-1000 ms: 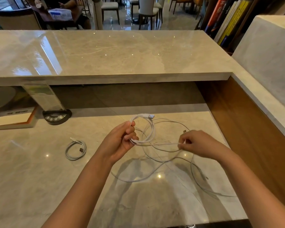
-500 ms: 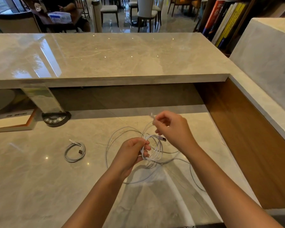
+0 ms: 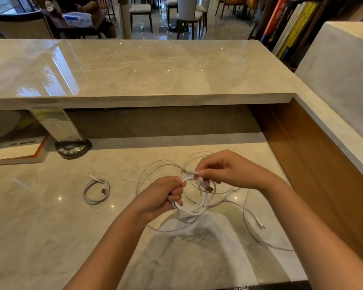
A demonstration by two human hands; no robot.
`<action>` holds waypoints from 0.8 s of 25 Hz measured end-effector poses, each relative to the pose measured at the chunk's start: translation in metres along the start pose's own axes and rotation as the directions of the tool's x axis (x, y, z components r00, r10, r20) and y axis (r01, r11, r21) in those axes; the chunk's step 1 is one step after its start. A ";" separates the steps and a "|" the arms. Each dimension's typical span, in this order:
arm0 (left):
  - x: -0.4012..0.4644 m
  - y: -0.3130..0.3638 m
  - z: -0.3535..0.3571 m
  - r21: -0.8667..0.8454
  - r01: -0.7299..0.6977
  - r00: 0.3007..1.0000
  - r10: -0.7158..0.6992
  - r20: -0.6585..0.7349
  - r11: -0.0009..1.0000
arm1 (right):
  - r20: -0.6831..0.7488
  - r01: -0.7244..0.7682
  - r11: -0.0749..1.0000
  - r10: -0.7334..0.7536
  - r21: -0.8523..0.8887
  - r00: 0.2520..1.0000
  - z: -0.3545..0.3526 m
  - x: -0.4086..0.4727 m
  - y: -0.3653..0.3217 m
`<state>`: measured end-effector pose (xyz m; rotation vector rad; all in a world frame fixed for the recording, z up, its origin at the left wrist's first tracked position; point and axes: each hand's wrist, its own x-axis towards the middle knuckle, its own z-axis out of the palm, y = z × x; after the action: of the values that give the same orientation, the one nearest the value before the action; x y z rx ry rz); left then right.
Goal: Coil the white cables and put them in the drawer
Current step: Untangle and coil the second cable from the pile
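Observation:
My left hand (image 3: 166, 195) grips a small coil of white cable (image 3: 194, 208) just above the marble desk. My right hand (image 3: 222, 170) pinches a strand of the same cable close to the top of the coil, beside a plug end. More loose white cable (image 3: 247, 222) lies in loops under and around my hands, trailing to the right with a plug end (image 3: 260, 223) on the desk. A second white cable (image 3: 96, 191) lies coiled on the desk to the left. No drawer is in view.
A raised marble counter (image 3: 134, 68) overhangs the back of the desk. A black control puck (image 3: 71, 148) and a flat white box (image 3: 19, 153) sit at the back left. A wooden side panel (image 3: 314, 170) bounds the right. Books stand at the far right.
My right hand swung from the right side up over the coil, then came down next to my left hand, laying more cable onto the coil. The coil has grown.

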<state>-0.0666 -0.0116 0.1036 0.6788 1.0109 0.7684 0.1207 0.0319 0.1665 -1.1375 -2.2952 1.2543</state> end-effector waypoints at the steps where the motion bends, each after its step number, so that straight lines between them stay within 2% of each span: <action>1: -0.001 0.002 -0.001 -0.014 -0.010 1.000 0.010 0.008 1.000 | 0.055 -0.024 0.994 0.030 -0.109 0.998 -0.004 0.000 -0.001; 3: -0.001 0.004 0.001 -0.029 -0.026 1.000 0.026 0.011 0.999 | 0.089 -0.040 0.939 0.074 -0.342 0.993 -0.008 0.004 -0.002; 5: 0.000 0.003 0.003 -0.115 -0.034 0.999 0.033 -0.005 0.993 | 0.012 -0.061 0.940 0.069 -0.334 0.998 -0.006 0.007 -0.002; 7: 0.002 0.000 0.003 -0.337 -0.049 0.998 0.035 -0.049 0.940 | -0.155 -0.106 0.986 0.086 -0.127 0.984 -0.006 0.002 0.001; 8: 0.003 -0.002 0.000 -0.463 -0.066 0.997 0.036 -0.073 0.884 | -0.221 -0.125 0.992 0.118 -0.017 0.968 -0.009 -0.003 0.004; 11: 0.004 -0.002 -0.009 -0.709 -0.127 0.991 0.052 -0.127 0.693 | -0.293 -0.150 0.947 0.235 0.286 0.927 -0.011 -0.017 0.020; 13: 0.004 -0.002 -0.012 -0.765 -0.153 0.988 0.074 -0.137 0.625 | -0.402 -0.164 0.851 0.396 0.499 0.826 -0.008 -0.019 0.038; 14: 0.005 -0.002 -0.012 -0.773 -0.161 0.987 0.082 -0.141 0.614 | -0.424 -0.137 0.753 0.501 0.644 0.754 -0.006 -0.018 0.045; 15: 0.005 -0.003 -0.010 -0.764 -0.170 0.985 0.088 -0.147 0.622 | -0.413 -0.095 0.647 0.586 0.757 0.697 -0.002 -0.018 0.050; 16: 0.006 -0.004 -0.007 -0.742 -0.178 0.983 0.093 -0.156 0.646 | -0.400 -0.074 0.592 0.626 0.803 0.669 0.002 -0.018 0.054; 17: 0.006 -0.006 -0.004 -0.713 -0.185 0.982 0.098 -0.162 0.677 | -0.417 -0.116 0.640 0.616 0.760 0.669 0.006 -0.018 0.057; 18: 0.005 -0.008 -0.001 -0.683 -0.188 0.981 0.107 -0.160 0.706 | -0.446 -0.218 0.764 0.554 0.607 0.703 0.008 -0.017 0.058; 19: 0.004 -0.008 0.002 -0.656 -0.184 0.982 0.115 -0.148 0.732 | -0.442 -0.310 0.872 0.465 0.379 0.767 0.010 -0.016 0.055; 20: 0.003 -0.008 0.003 -0.634 -0.171 0.985 0.116 -0.128 0.754 | -0.383 -0.334 0.923 0.383 0.190 0.841 0.015 -0.014 0.048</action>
<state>-0.0606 -0.0146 0.0970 0.1189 0.6938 1.2130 0.1452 0.0279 0.1209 -1.6642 -1.7256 1.1082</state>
